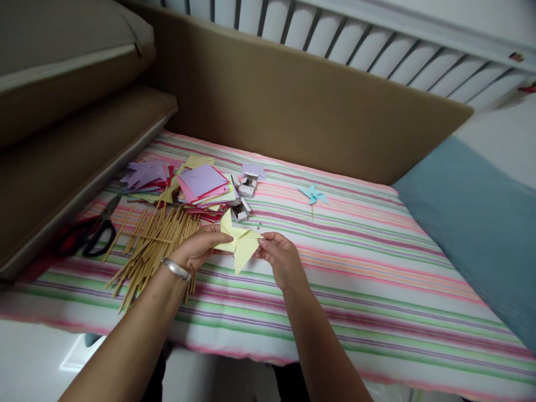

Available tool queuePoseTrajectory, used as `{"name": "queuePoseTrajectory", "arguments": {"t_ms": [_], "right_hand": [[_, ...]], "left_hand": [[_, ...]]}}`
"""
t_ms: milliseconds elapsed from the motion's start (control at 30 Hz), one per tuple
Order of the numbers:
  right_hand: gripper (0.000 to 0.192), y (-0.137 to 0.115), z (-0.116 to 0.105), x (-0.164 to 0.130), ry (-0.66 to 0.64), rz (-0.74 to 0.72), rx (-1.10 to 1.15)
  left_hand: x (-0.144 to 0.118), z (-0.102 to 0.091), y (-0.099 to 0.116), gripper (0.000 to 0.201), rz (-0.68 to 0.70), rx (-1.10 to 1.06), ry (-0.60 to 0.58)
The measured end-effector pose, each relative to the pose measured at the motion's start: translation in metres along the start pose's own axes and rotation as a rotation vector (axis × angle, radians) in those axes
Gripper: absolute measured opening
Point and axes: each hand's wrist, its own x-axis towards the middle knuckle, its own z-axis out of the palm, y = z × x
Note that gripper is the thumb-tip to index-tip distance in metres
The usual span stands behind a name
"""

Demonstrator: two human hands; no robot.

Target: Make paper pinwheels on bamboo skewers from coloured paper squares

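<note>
Striped cloth [377, 268] in pink, green and white covers the work surface, with a brown padded board behind it and a blue cushion [481, 223] at the right. Over the near middle of the cloth both hands hold 1 yellow paper pinwheel [239, 241]: the left hand [196, 248] pinches its left edge, the right hand [280, 254] pinches the right tip — fingers closed on paper, not spread.

By the look of it, the yellow piece is folded into vanes but has no stick yet, so it seems partway made. 1 blue pinwheel [312, 195] lies finished on its stick, further back on the cloth. Much material is left: a heap of wooden sticks [153, 243] too many to count, a pile of coloured paper squares [196, 184] — likewise uncounted — and about 3 small white boxes [245, 192]. 1 pair of scissors [94, 229] lies at the left.
</note>
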Motion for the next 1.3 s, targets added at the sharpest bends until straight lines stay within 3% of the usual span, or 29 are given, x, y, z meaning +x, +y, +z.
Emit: {"name": "queuePoseTrajectory", "arguments": {"t_ms": [233, 467, 533, 633, 767, 867, 967, 1067, 1300], "right_hand": [[0.014, 0.016, 0.013, -0.008, 0.133, -0.221, -0.139], [0.012, 0.021, 0.020, -0.018, 0.234, -0.551, -0.583], [0.015, 0.019, 0.019, -0.018, 0.192, -0.583, -0.686], [0.022, 0.015, 0.012, -0.015, 0.028, -0.486, -0.731], [0.030, 0.010, 0.000, -0.011, -0.175, -0.283, -0.671], [0.037, 0.007, -0.008, -0.010, -0.297, -0.220, -0.559], [0.036, 0.003, -0.013, -0.011, -0.330, -0.235, -0.564], [0.027, -0.004, -0.013, -0.014, -0.314, -0.258, -0.705], [0.020, -0.010, -0.009, -0.019, -0.329, -0.503, -1.013]], "left_hand": [[0.003, -0.003, -0.001, 0.024, -0.050, 0.036, 0.099], [0.002, -0.003, -0.002, 0.023, -0.043, -0.027, 0.069], [0.003, -0.004, -0.002, 0.022, -0.054, 0.002, 0.095], [0.004, -0.004, -0.002, 0.021, -0.080, 0.057, 0.083], [0.004, -0.004, -0.001, 0.023, -0.079, 0.085, 0.016], [0.004, -0.004, 0.000, 0.024, -0.069, 0.104, 0.032], [0.005, -0.005, -0.001, 0.023, -0.069, 0.132, 0.052], [0.006, -0.004, -0.002, 0.021, -0.072, 0.153, 0.041], [0.007, -0.002, -0.006, 0.015, -0.085, 0.201, -0.033]]}}
